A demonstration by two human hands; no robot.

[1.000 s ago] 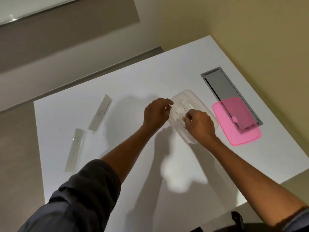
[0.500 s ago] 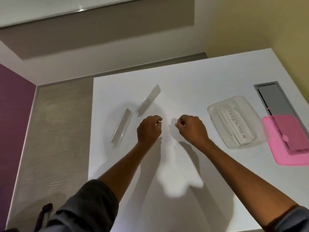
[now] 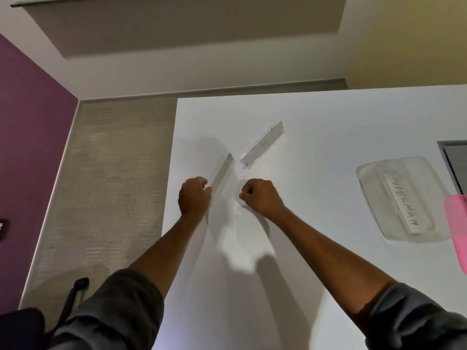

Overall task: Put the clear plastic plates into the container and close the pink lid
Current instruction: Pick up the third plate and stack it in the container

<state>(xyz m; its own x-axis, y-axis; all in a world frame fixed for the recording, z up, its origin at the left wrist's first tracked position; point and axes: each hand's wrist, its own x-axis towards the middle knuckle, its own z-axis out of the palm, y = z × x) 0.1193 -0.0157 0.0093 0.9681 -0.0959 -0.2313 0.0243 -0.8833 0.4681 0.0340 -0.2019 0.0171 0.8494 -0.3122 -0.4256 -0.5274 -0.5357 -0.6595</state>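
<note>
Two clear plastic plates lie on the white table (image 3: 328,117). The nearer plate (image 3: 222,169) has its near end pinched in the fingers of my left hand (image 3: 194,198). The farther plate (image 3: 262,145) lies free, just beyond and to the right. My right hand (image 3: 260,195) is a closed fist beside the nearer plate and holds nothing. The clear container (image 3: 366,173) sits far right with one plate inside, lettered SUPERMAN (image 3: 401,200). The pink lid (image 3: 458,223) lies off the container at the right edge, mostly cut off.
A grey metal hatch (image 3: 454,157) is set into the table behind the container. The table's left edge runs close to my left hand, with grey floor beyond. A dark chair arm (image 3: 75,291) stands at lower left.
Both hands have left the container and moved left across the table to the loose plates. My left hand has closed on the nearer plate's end. The view has swung left.
</note>
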